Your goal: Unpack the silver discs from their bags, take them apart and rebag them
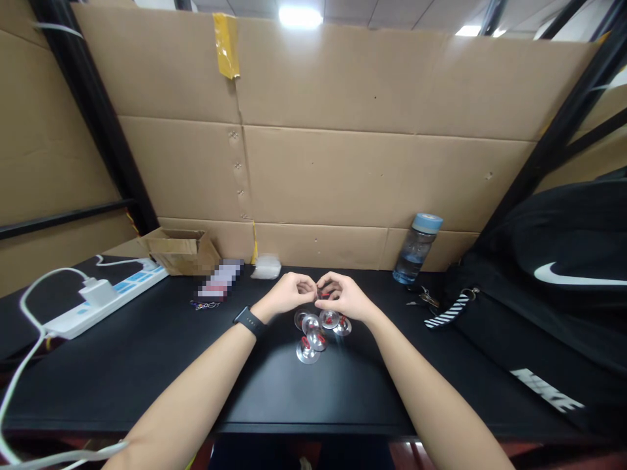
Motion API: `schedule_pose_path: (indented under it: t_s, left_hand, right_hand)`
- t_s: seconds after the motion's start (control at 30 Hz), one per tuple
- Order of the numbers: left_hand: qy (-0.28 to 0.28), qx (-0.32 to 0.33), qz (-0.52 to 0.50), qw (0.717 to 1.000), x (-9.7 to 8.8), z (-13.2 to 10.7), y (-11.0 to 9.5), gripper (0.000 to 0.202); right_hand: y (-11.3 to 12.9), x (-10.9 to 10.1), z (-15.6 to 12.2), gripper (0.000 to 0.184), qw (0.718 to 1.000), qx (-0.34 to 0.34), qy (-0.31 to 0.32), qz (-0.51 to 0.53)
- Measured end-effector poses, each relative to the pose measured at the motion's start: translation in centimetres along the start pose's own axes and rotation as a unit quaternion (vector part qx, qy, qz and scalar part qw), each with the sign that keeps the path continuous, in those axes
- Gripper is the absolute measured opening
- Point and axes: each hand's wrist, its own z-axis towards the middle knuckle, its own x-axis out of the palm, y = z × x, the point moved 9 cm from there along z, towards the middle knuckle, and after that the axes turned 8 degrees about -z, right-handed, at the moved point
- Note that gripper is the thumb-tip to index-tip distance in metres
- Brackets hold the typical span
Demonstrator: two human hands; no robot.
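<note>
My left hand (291, 292), a dark watch on its wrist, and my right hand (341, 295) meet fingertip to fingertip over the black table. Between them, mostly hidden by the fingers, is a small piece with red on it (324, 296); both hands appear to pinch it. Just below the hands lie several small shiny discs (317, 339) with domed middles and red loops, resembling finger cymbals. They are loosely clustered on the table, some overlapping.
At the left lie a white power strip (132, 285) with a plugged-in charger and an open cardboard box (179, 251). A blue-lidded water bottle (416, 251), keys (430, 297) and a black bag (539, 313) occupy the right. A cardboard wall (318, 176) closes off the back.
</note>
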Motion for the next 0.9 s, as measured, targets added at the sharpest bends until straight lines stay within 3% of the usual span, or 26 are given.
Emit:
schedule_pose_path:
  t_s: [0.13,0.27,0.4,0.63,0.9]
  left_hand:
    - [-0.011,0.001,0.073,0.997,-2.1,-0.1,-0.1,0.013]
    - [-0.055,0.008,0.205,0.977,-6.1,-0.8,-0.3,0.012]
    - [-0.056,-0.007,0.278,0.959,-8.5,-1.2,0.8,0.011]
    - [-0.006,-0.052,0.286,0.957,-7.6,-1.3,2.9,0.013]
    - [0.005,-0.066,0.269,0.961,-7.2,-1.3,3.8,0.014]
  right_hand:
    - [-0.3,-1.5,0.1,0.037,0.998,-0.003,-0.028,-0.059]
    - [-1.2,-5.1,-0.2,0.028,0.978,0.017,-0.089,-0.189]
    - [-2.7,-7.6,-0.8,0.02,0.95,0.051,-0.061,-0.302]
    - [-6.6,-8.4,-1.6,0.025,0.934,0.13,0.03,-0.331]
    - [-7.7,-7.9,-1.8,0.029,0.938,0.147,0.061,-0.309]
